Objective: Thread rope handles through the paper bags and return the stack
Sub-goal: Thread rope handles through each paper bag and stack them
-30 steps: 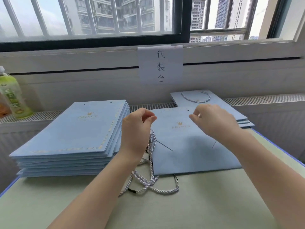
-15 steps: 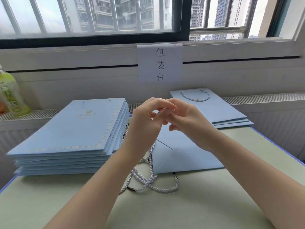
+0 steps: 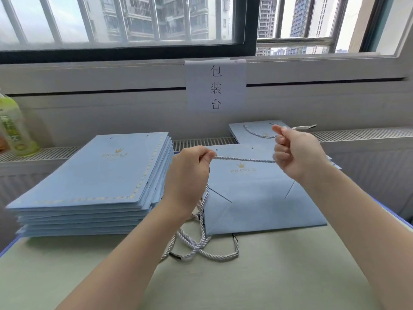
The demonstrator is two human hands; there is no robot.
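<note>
A flat light-blue paper bag (image 3: pixel 252 198) with a gold crown logo lies in the middle of the table. Above it, a white twisted rope (image 3: pixel 243 159) stretches taut between my two hands. My left hand (image 3: pixel 190 175) pinches its left end, and more rope hangs down from this hand. My right hand (image 3: pixel 297 153) grips the other part, with the rope's tip (image 3: pixel 306 127) sticking out past its fingers to the right. A bundle of loose ropes (image 3: pixel 201 245) lies on the table by the bag's front edge.
A tall stack of flat blue bags (image 3: pixel 96 182) sits at the left. A small pile of bags with a rope handle (image 3: pixel 252 130) lies behind my right hand. A green drink bottle (image 3: pixel 15 130) stands at far left. A paper sign (image 3: pixel 215 86) hangs under the window.
My hands were together over the bag half a second ago. They have pulled apart, drawing one rope taut between them.
</note>
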